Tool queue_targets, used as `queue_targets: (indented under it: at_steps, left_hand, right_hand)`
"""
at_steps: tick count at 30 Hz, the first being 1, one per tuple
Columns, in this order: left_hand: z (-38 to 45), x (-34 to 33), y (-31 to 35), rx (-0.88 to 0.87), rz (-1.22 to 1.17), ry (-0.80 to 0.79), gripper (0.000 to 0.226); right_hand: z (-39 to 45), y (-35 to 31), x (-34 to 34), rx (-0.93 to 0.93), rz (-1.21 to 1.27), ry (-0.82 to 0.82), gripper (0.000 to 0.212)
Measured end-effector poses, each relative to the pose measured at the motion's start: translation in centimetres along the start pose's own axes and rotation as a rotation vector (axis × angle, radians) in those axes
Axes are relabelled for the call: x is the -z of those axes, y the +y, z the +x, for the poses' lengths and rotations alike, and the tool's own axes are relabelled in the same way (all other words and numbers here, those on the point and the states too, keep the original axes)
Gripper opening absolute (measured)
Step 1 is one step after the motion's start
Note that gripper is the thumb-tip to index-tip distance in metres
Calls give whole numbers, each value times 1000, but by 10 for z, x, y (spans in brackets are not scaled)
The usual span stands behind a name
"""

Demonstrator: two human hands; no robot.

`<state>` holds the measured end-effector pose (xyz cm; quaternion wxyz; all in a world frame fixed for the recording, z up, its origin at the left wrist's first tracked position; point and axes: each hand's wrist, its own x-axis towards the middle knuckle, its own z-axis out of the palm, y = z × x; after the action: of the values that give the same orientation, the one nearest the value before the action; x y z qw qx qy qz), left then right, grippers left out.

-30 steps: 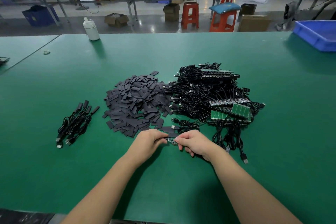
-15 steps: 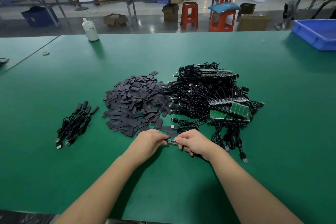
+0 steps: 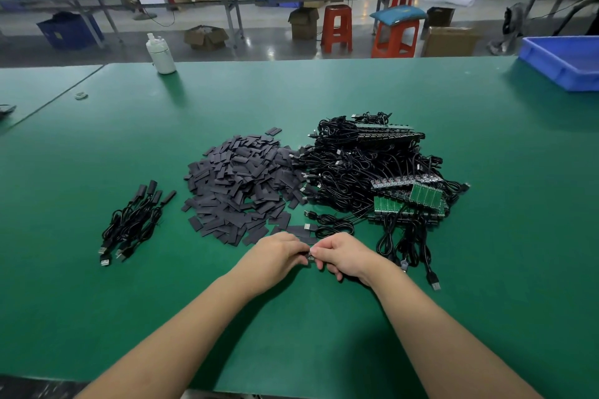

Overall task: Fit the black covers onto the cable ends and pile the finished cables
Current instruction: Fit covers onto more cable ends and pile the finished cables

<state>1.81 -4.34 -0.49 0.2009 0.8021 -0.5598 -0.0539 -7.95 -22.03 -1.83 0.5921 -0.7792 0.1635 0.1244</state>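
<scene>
My left hand (image 3: 275, 254) and my right hand (image 3: 345, 254) meet fingertip to fingertip on the green table (image 3: 486, 172). Between them I pinch a small cable end (image 3: 311, 256); the left fingers hold a black cover against it, mostly hidden. Just beyond my hands lies a heap of flat black covers (image 3: 241, 185). To its right sits a tangle of black cables with green circuit boards (image 3: 382, 178). A small bundle of finished cables (image 3: 133, 223) lies to the left.
A white bottle (image 3: 160, 55) stands at the table's far edge. A blue plastic bin (image 3: 564, 61) sits at the far right. A small ring (image 3: 81, 95) lies near the seam on the left. Red stools and cardboard boxes stand on the floor beyond.
My hands have stayed in place and closed slightly together; less of the cable end shows between the fingertips. The piles have not moved.
</scene>
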Motion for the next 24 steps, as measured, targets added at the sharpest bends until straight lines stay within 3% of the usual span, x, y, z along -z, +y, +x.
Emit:
queue_targets:
  at_steps: [11, 24]
  left_hand:
    - [2, 2, 0, 70, 193, -168, 28]
    - [-4, -12, 2, -10, 142, 39, 28]
  right_hand:
    - [3, 5, -1, -20, 13, 21, 17]
    - [-1, -6, 0, -87, 85, -28, 14]
